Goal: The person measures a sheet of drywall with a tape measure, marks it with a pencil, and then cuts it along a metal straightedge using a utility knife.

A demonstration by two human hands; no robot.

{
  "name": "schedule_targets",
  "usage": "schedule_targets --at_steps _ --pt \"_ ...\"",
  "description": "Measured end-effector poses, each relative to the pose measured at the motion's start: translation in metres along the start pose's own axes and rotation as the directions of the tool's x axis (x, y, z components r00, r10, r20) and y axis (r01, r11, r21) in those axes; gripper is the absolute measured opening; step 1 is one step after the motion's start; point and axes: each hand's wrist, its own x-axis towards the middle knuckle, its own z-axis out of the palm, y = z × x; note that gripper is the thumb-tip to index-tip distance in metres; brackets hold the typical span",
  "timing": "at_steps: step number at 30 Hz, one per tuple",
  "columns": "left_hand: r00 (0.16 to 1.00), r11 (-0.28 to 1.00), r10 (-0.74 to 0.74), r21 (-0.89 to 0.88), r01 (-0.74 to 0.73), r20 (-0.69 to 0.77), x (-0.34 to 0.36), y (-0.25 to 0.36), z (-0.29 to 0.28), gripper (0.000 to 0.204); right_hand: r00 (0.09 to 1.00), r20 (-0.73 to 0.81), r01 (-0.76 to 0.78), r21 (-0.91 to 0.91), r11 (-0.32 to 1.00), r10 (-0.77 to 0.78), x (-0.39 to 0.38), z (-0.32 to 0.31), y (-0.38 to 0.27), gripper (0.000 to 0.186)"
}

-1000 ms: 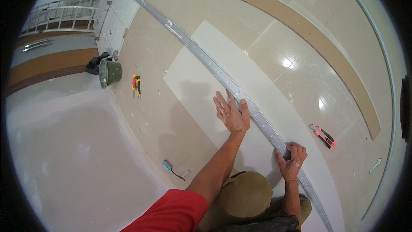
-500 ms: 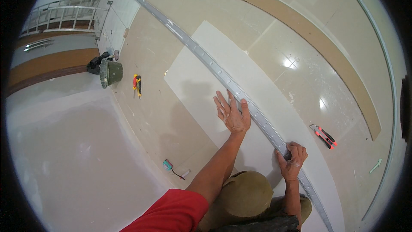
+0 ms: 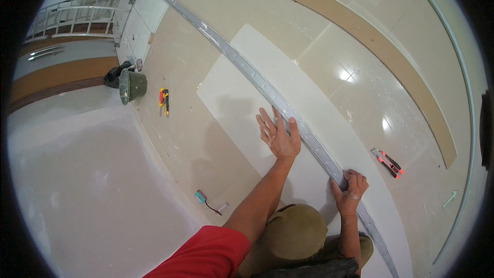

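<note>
Person kneels on the floor over a white board [image 3: 242, 87] lying flat; a long grey metal strip [image 3: 257, 80] with a row of small holes runs across the board from upper left to lower right, its near end passing beside the knee.

Left hand [image 3: 279, 135] flat, fingers spread, palm down on the board; fingertips and thumb side touch the strip's left edge, pressing at its middle stretch.

Right hand [image 3: 350, 188] curled shut, fingers folded against the strip lower down; something small seems gripped in the fist at the strip's edge, too hidden to tell what.

Red and black utility knife [image 3: 388, 162] lies on the tiled floor, right of the strip, near the right hand but apart from it; small teal tape measure [image 3: 201, 197] with a loose cord sits off the board's lower left corner; yellow and red tool [image 3: 163, 99] on the floor left of the board; dark green bucket [image 3: 131, 85] further left, beside a dark bundle; metal ladder [image 3: 77, 18] at far upper left; long brown board [image 3: 360, 25] lies across the floor beyond.
</note>
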Motion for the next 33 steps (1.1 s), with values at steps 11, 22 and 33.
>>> schedule_targets --at_steps 11,22,33 --pt "0.971 0.991 0.130 0.057 -0.120 -0.199 -0.005 -0.051 0.009 0.077 0.687 0.386 -0.357 0.917 0.177 -0.616 0.083 -0.190 -0.155 0.032" --pt "0.998 1.000 0.017 -0.009 -0.018 -0.064 0.040 -0.019 -0.006 0.088 0.638 0.464 -0.363 0.885 0.292 -0.614 -0.021 -0.263 -0.225 0.021" --pt "0.993 0.995 0.002 -0.096 0.009 0.120 0.035 -0.011 -0.007 0.093 0.774 0.480 -0.263 0.837 0.480 -0.413 -0.098 -0.305 -0.284 0.014"
